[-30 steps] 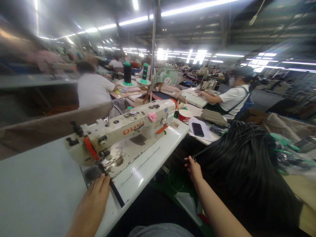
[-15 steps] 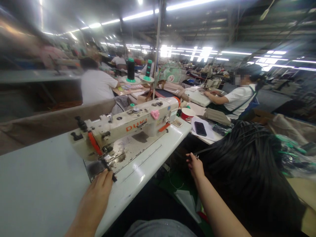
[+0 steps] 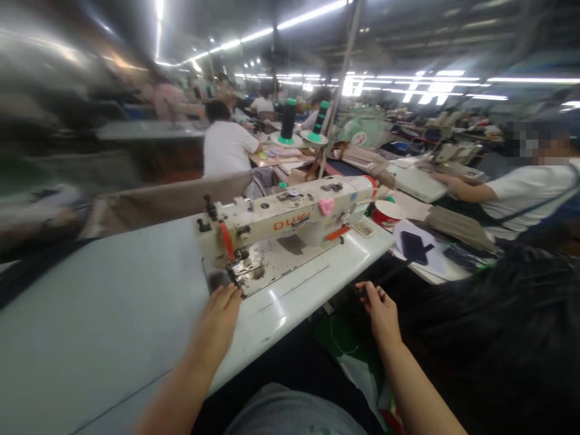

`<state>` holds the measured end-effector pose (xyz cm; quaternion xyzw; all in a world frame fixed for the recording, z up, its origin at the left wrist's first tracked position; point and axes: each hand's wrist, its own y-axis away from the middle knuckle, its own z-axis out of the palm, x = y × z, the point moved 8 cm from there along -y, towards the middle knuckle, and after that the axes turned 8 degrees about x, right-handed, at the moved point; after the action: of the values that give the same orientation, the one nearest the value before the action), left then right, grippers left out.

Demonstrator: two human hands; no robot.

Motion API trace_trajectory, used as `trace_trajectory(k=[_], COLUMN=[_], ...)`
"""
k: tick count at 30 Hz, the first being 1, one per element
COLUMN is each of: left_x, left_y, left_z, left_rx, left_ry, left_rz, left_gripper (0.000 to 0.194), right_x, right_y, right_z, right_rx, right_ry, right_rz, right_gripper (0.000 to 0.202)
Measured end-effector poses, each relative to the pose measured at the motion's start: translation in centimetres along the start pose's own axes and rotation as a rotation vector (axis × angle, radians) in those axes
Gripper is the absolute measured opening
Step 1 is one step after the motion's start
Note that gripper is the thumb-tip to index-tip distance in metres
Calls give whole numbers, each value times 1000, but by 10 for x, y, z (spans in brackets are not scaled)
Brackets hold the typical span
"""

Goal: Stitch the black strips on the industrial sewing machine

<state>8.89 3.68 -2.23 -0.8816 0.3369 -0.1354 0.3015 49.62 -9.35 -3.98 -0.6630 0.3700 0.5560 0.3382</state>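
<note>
My left hand (image 3: pixel 223 305) rests on the sewing machine's bed by the needle area, its fingers pressed together on a short dark strap (image 3: pixel 234 280) that they mostly cover. The white sewing machine (image 3: pixel 290 217) has an orange lever and a pink heart on its arm. Off the table's front edge, my right hand (image 3: pixel 379 305) pinches a long black strap (image 3: pixel 405 264) whose length runs up to the right, across a phone (image 3: pixel 413 246). A large blurred heap of black straps (image 3: pixel 498 320) lies to the right of this hand.
The white table (image 3: pixel 136 290) extends left of the machine. Behind stand two thread cones (image 3: pixel 288 121) and a pole (image 3: pixel 342 78). A red-rimmed tub (image 3: pixel 387 212) sits at the right. A co-worker in white (image 3: pixel 229 148) is beyond the machine; another person's arm (image 3: pixel 471 190) shows at right.
The view has swung left, so the machine appears farther right. My right hand has closed in a pinch, and a strap now stretches past it over the phone. My left hand stays by the needle.
</note>
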Motion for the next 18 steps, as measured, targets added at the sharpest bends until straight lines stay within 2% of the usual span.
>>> trace_trajectory(k=[3,9,14,18], left_x=[-5,-14,-17,-19], left_y=[-12,-22,-21,-20], left_z=[-12,-19,-17,-17], left_rx=[37,-19,-65,-58], left_ry=[19,55,46,88], left_rz=[-106,-264,-333,-370], left_gripper=[29,26,28,27], right_x=[-12,-34,-29,-30], right_y=[15,49,78,103], right_z=[16,55,84,98], right_rx=[-109,-388,-671,-774], right_ry=[126,179,252,222], right_rz=[-125,-409,-407,-408], right_gripper=[57,46,46,45])
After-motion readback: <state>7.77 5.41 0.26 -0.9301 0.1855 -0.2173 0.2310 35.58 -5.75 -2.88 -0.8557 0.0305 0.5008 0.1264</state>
